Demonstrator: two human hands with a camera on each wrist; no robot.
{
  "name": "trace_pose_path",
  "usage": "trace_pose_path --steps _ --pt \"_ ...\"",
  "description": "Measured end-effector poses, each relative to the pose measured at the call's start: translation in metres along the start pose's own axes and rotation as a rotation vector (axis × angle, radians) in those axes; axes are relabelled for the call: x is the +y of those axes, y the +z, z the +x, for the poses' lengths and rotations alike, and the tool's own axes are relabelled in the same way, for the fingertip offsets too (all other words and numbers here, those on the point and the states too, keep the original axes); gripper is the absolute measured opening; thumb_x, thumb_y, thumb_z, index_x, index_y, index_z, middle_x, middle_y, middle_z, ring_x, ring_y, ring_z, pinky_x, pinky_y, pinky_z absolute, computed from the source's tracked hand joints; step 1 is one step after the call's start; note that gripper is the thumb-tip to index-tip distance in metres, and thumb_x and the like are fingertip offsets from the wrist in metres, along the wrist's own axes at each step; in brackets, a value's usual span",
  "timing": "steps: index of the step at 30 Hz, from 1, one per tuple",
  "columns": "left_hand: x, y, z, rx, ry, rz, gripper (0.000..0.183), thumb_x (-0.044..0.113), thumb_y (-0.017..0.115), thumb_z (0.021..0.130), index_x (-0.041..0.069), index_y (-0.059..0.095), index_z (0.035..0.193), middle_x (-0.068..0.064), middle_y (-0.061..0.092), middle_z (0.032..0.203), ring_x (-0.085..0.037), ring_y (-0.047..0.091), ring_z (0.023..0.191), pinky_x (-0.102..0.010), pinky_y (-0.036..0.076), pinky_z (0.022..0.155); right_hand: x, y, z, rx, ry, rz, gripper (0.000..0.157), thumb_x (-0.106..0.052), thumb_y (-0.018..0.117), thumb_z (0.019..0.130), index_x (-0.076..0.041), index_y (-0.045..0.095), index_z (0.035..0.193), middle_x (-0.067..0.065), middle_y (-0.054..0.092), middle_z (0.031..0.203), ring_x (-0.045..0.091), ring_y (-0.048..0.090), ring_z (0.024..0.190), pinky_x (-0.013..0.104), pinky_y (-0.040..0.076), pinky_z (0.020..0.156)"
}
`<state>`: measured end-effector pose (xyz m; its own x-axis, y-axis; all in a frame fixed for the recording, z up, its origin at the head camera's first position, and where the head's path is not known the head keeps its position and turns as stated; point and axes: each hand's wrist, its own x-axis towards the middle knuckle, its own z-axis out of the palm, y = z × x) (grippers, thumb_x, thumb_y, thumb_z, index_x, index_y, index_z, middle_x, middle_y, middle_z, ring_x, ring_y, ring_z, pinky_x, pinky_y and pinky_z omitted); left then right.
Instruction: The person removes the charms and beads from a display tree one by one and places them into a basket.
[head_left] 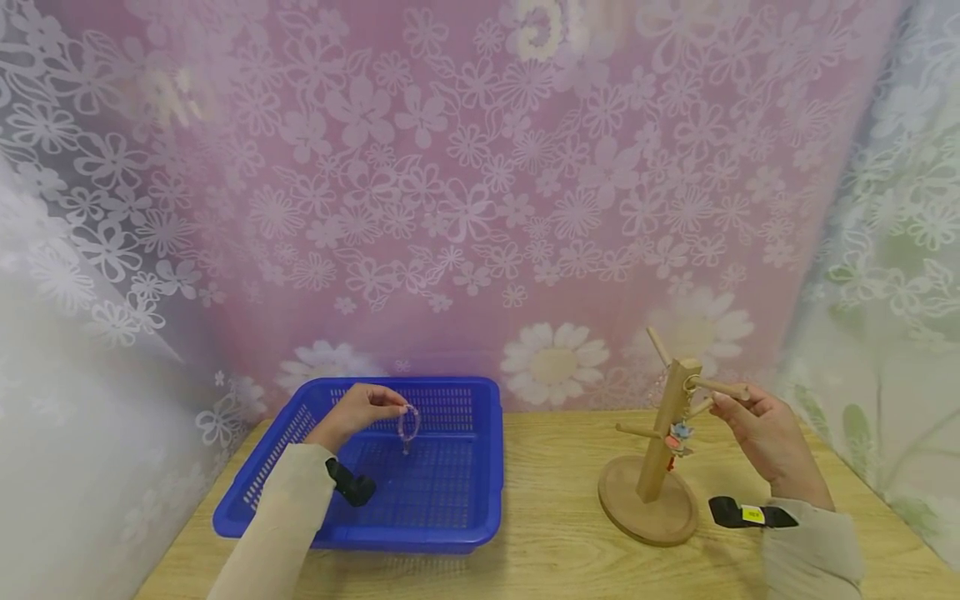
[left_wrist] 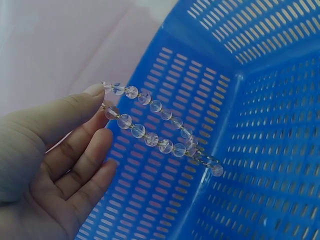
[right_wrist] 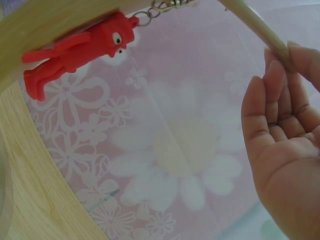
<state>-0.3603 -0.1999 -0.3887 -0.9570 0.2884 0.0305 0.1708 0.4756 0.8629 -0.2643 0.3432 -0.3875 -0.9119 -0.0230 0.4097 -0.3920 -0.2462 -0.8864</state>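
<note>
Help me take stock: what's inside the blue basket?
The basket's slotted floor shows; a beaded bracelet dangles above it from the left grip. What lies behind the sleeve cannot be seen.

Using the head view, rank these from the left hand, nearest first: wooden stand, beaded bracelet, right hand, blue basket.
1. Beaded bracelet: pinched in the left hand itself.
2. Blue basket: below and around that hand.
3. Wooden stand: on the table, right of the basket.
4. Right hand: farthest, at the stand's right side.
</note>
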Motion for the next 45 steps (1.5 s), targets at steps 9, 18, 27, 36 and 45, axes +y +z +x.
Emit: trace_pose_path --steps 9,18,27,36,45 --pt "-0.011 0.004 0.001 0.039 -0.058 0.035 0.021 0.019 0.071 0.084 0.003 0.072 0.098 -0.006 0.072 0.094 -0.021 0.063 0.097 -0.049 0.045 0.093 0.002 -0.002 -0.001 0.015 0.016 -0.014 0.024 0.001 0.048 0.096 -0.012 0.068 0.099 -0.010 0.057 0.107 0.004 0.061 0.085 0.012 0.047 0.081" --pt "-0.012 0.006 0.000 0.098 -0.142 0.025 0.017 0.010 0.072 0.082 0.000 0.073 0.096 -0.012 0.072 0.095 -0.020 0.067 0.088 -0.044 0.052 0.086 0.003 -0.002 -0.002 -0.008 0.004 0.025 0.027 0.004 0.046 0.096 -0.011 0.068 0.098 -0.007 0.065 0.094 0.005 0.061 0.083 0.014 0.048 0.080" --pt "-0.013 0.006 -0.002 0.121 -0.176 0.029 0.017 0.008 0.071 0.083 -0.001 0.072 0.098 -0.012 0.071 0.099 -0.022 0.067 0.091 -0.042 0.052 0.086 0.003 -0.002 -0.001 -0.010 0.020 0.048 0.025 0.004 0.046 0.096 -0.010 0.067 0.098 -0.006 0.065 0.093 0.006 0.063 0.083 0.014 0.049 0.080" --pt "-0.014 0.003 -0.001 0.124 -0.171 0.018 0.025 0.010 0.069 0.085 -0.002 0.069 0.107 -0.010 0.070 0.101 -0.019 0.065 0.089 -0.045 0.050 0.090 0.001 -0.001 0.000 -0.012 0.014 0.076 0.022 0.003 0.047 0.095 -0.008 0.066 0.098 -0.005 0.065 0.093 0.006 0.063 0.082 0.015 0.049 0.080" --pt "0.002 0.006 0.001 0.115 -0.154 0.010 0.029 0.018 0.069 0.086 0.001 0.069 0.110 -0.010 0.068 0.110 -0.019 0.064 0.098 -0.043 0.050 0.090 0.000 -0.001 0.001 -0.018 0.007 0.072 0.024 0.004 0.046 0.095 -0.007 0.067 0.099 -0.005 0.066 0.094 0.006 0.063 0.083 0.014 0.049 0.080"
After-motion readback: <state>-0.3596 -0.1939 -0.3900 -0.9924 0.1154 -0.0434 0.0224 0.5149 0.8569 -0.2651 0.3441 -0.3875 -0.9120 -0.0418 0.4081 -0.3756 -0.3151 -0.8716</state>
